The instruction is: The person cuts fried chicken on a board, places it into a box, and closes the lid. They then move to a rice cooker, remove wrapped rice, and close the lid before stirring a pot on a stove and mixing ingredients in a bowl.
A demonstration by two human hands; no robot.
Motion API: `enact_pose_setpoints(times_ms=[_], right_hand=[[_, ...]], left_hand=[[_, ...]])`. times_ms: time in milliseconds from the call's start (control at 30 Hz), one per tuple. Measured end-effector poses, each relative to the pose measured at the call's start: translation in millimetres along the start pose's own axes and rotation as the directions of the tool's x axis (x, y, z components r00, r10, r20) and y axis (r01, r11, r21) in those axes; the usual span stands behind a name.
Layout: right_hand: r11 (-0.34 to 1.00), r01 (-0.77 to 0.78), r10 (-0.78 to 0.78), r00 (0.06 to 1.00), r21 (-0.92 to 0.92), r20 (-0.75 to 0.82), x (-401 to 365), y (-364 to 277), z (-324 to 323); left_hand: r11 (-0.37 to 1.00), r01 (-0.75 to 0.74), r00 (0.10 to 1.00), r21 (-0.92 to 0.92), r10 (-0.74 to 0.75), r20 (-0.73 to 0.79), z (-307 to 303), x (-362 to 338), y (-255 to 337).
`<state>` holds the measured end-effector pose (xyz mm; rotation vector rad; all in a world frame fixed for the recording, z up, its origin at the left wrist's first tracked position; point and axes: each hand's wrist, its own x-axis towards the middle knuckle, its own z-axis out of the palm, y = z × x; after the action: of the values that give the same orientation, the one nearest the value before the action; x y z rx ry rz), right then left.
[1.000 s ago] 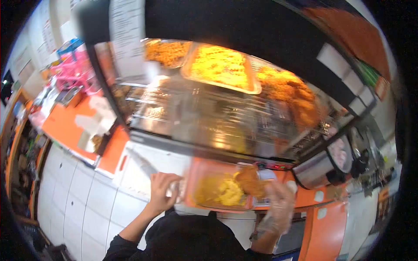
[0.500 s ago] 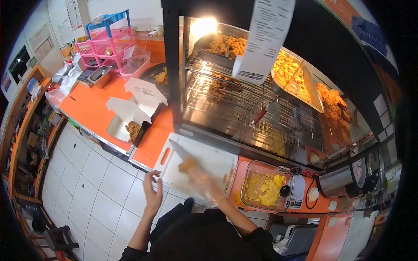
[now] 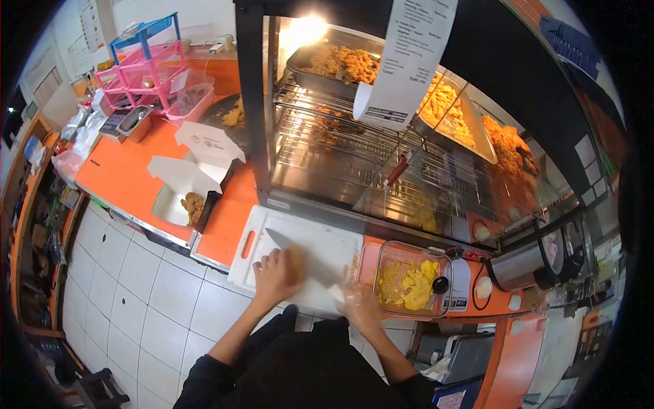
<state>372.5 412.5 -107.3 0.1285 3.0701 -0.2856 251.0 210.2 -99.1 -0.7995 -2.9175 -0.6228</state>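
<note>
On the white cutting board [image 3: 255,262] lies a blurred golden-brown piece of fried food [image 3: 296,262]. My left hand [image 3: 276,278] is bent over its near left side, fingers curled and pressed on it. A broad-bladed knife [image 3: 319,268] lies slantwise across the board, its tip toward the upper left past the food. At the right, my right hand [image 3: 360,308], in a clear plastic glove, is closed around the handle, which it mostly hides. Crumbs [image 3: 352,266] dot the board's right side.
An open paper box [image 3: 167,204] with a fried piece [image 3: 193,206] stands left of the board. A wire basket [image 3: 388,273] of yellow bits is at the right. Behind rises a heated display cabinet [image 3: 327,163] with trays of fried food. Tongs [image 3: 396,172] hang at its front.
My left hand has come from beside the board onto the fried piece. My right hand has moved right, off the fried piece, and now grips the knife. The view has shifted slightly.
</note>
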Motion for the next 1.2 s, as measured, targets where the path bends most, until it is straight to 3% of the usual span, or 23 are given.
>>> enact_pose_setpoints(times_ms=[67,133,200,300,367,400,433,533,567,600,667,700,833,900,1067,1167,1200], right_hand=[[0.989,0.009,0.014,0.988,0.149,-0.154,-34,12,-35],[0.976,-0.196,0.182,0.972,0.093,0.146,-51,12,-97],[0.944,-0.272,0.241,0.956,0.189,0.170,-75,40,-119],[0.960,-0.265,0.229,0.928,0.092,0.294,-93,45,-184],[0.963,-0.257,0.205,0.895,0.081,0.397,-93,46,-205],[0.968,-0.208,0.149,0.927,0.139,0.343,-90,45,-203],[0.969,-0.155,0.095,0.953,0.194,0.286,-86,41,-198],[0.967,0.054,-0.104,0.976,0.249,0.193,-54,24,-154],[0.923,-0.017,-0.058,0.981,0.384,0.184,-40,14,-127],[0.857,-0.082,-0.012,0.984,0.509,0.180,-25,2,-102],[0.960,0.115,-0.150,0.981,0.254,0.123,11,-29,-72],[0.951,0.108,-0.151,0.980,0.289,0.130,20,-35,-55],[0.924,0.128,-0.165,0.983,0.359,0.074,33,-41,-24],[0.917,0.087,-0.140,0.984,0.390,0.109,38,-41,-22],[0.901,-0.176,-0.009,0.906,0.396,0.422,51,-45,-23],[0.922,-0.037,-0.075,0.960,0.385,0.270,50,-42,-13],[0.904,0.038,-0.108,0.984,0.426,0.141,49,-35,5]], left_hand=[[0.991,-0.131,0.989,-0.020,0.132,0.067,-7,3,-12],[0.970,-0.236,0.955,-0.063,0.243,0.167,-8,8,-22],[0.929,-0.358,0.886,-0.096,0.371,0.277,-6,16,-31],[0.895,-0.423,0.817,-0.142,0.444,0.367,-2,28,-40],[0.896,-0.332,0.819,-0.294,0.429,0.382,-19,37,-42],[0.887,-0.282,0.820,-0.365,0.420,0.388,-28,42,-44],[0.828,-0.377,0.876,-0.416,0.464,0.130,-31,47,-50],[0.791,-0.194,0.981,-0.581,0.151,-0.123,-47,68,-43],[0.773,-0.191,0.971,-0.604,0.061,-0.230,-53,73,-31],[0.830,-0.195,0.970,-0.522,0.082,-0.231,-51,79,-25],[0.919,-0.196,0.968,-0.342,0.125,-0.219,-42,90,-16],[0.959,-0.192,0.971,-0.208,0.155,-0.184,-33,95,-13],[0.982,0.073,0.985,0.176,-0.043,-0.165,40,96,-39],[0.983,0.140,0.974,0.118,-0.116,-0.193,39,97,-39],[0.970,0.234,0.953,0.062,-0.216,-0.214,29,97,-35],[0.963,0.254,0.942,0.087,-0.227,-0.246,33,94,-41],[0.964,0.250,0.944,0.093,-0.221,-0.244,29,95,-39]])
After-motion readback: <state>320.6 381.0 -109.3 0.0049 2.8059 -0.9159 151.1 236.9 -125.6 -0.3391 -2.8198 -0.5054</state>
